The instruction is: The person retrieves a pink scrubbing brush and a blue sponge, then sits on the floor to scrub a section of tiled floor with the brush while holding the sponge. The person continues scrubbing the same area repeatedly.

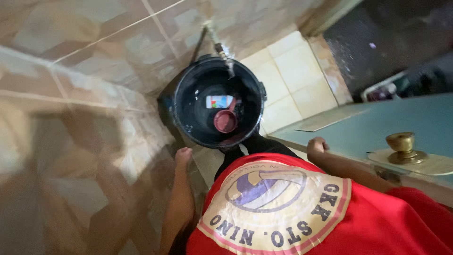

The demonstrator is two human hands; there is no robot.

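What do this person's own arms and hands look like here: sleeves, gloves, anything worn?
Both forearms are bare, with no gloves, watch or bands in view. The left hand and right hand look bare too, though blur hides fine detail such as rings. No sleeve reaches either forearm. The only clothing showing is a red shirt with a large round cream-coloured emblem edged in pink.

The scene is dim overall, lit mostly from the upper right, where the pale wall tiles (292, 80) catch the strongest light. The far upper right corner falls into near blackness. A small bright reflection shines on the water inside the black bucket (186, 101). The brass door knob (401, 141) shows a soft highlight. The brown tiled wall (71, 118) at left is smeared by motion blur, and lines bend toward the edges from wide-angle distortion. The red shirt (391, 222) stays fairly sharp.
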